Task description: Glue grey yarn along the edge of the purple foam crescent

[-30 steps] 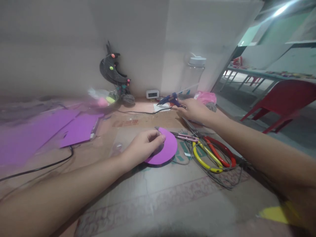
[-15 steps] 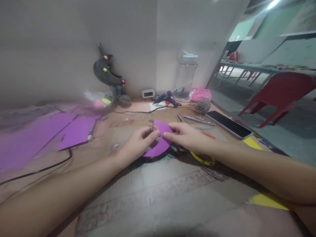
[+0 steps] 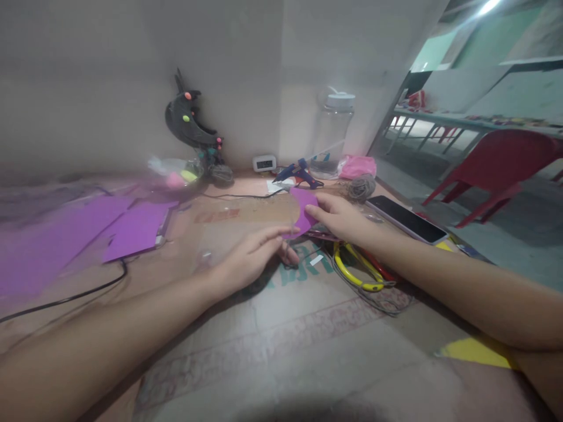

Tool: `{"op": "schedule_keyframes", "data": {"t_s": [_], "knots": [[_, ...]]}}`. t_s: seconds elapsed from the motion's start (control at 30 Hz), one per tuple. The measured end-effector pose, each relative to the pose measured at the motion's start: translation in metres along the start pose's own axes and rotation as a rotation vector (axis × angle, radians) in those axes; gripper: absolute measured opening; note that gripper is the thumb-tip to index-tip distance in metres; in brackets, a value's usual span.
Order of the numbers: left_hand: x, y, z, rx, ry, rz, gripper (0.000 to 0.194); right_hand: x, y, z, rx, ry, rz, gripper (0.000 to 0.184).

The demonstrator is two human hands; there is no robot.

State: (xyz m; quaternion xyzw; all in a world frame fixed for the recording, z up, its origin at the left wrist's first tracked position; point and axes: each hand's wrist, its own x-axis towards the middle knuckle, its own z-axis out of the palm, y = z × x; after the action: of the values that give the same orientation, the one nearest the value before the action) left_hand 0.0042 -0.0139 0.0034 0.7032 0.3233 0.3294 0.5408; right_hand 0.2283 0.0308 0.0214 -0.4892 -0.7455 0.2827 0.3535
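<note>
Flat printed board (image 3: 246,334); right grip (image 3: 339,217) pinching curved purple paper (image 3: 302,206); left grip (image 3: 253,255) parted.

Had the clock (image 3: 264,163) behind the glue gun (image 3: 300,173) to the left, the bottle (image 3: 336,132) behind it to the right, and a slip of paper (image 3: 273,189) under its nozzle (image 3: 277,179). Found the ornament (image 3: 181,120) left of the glue gun and higher, the paper sheets (image 3: 74,240) well to its left and nearer the front, the yarn ball (image 3: 361,187) to its right, and the phone (image 3: 409,220) farther right. Held the cut piece (image 3: 303,218) before the glue gun in the right hand (image 3: 336,217), with the left hand (image 3: 250,252) before it to the left and the scissors (image 3: 373,287) before it to the right.
</note>
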Motion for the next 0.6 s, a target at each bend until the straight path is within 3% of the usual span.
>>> {"op": "schedule_keyframes", "data": {"t_s": [0.07, 0.13, 0.23, 0.37, 0.47, 0.6], "knots": [[-0.003, 0.002, 0.002, 0.219, -0.017, 0.067, 0.029, -0.005, -0.004, 0.006, 0.165, -0.067, 0.033, 0.023], [-0.006, 0.005, 0.002, 0.498, 0.078, 0.187, 0.020, -0.011, -0.009, 0.012, 0.372, -0.148, 0.077, 0.023], [-0.007, 0.008, -0.002, 0.632, 0.212, 0.239, 0.016, -0.018, -0.016, 0.018, 0.532, -0.240, 0.114, 0.028], [-0.003, 0.004, -0.007, 0.666, 0.342, 0.240, 0.015, -0.025, -0.022, 0.020, 0.486, -0.254, 0.133, 0.030], [0.003, -0.003, -0.009, 0.565, 0.412, 0.233, 0.021, -0.029, -0.026, 0.021, 0.426, -0.266, 0.158, 0.025], [0.009, -0.009, -0.009, 0.260, 0.221, 0.027, 0.025, -0.031, -0.028, 0.022, 0.341, -0.262, 0.142, 0.020]]}}
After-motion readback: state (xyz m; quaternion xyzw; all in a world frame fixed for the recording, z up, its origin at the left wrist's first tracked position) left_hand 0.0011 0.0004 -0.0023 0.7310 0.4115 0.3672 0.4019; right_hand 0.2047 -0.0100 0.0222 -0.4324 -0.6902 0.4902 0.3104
